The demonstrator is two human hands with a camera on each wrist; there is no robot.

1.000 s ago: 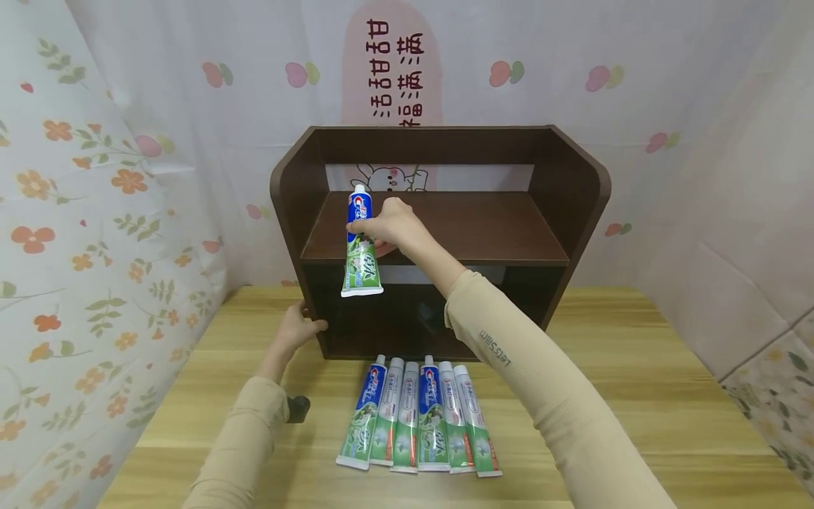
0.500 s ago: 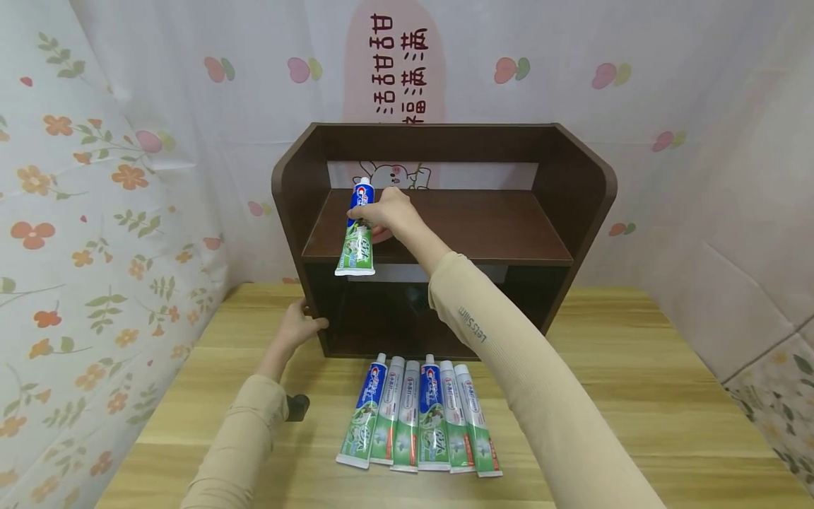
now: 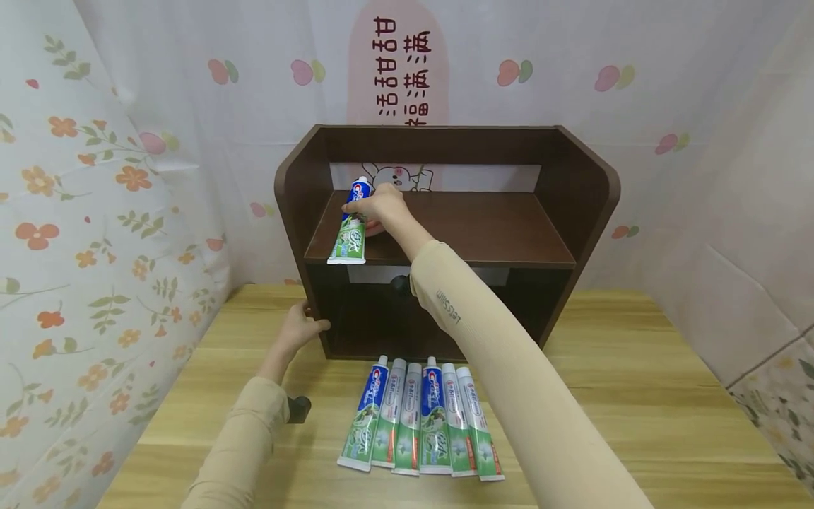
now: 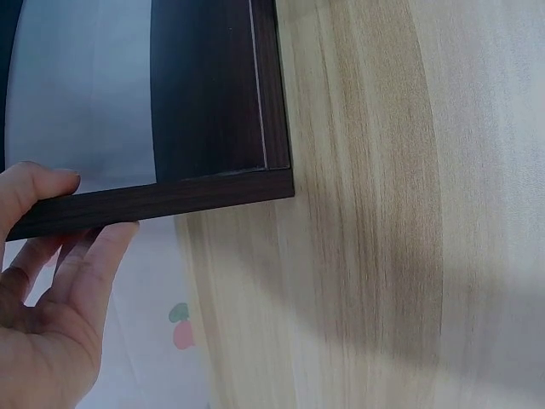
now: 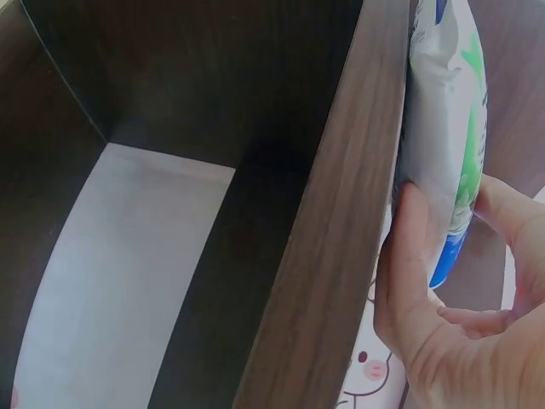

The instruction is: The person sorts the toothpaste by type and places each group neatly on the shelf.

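Right hand (image 3: 379, 206): grip clamped on toothpaste tube (image 3: 350, 230), which lies on the upper board of the brown shelf (image 3: 445, 226), left end, crimped end over the front edge. Left hand (image 3: 299, 330): fingers curled round the shelf's lower left side panel. Six tubes (image 3: 420, 417) lie in a row on the surface (image 3: 636, 396).

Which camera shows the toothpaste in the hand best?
The head view: the whole toothpaste tube shows, gripped by the right hand over the shelf. The right wrist view shows only part of the tube, very close. The left wrist view shows none of it.
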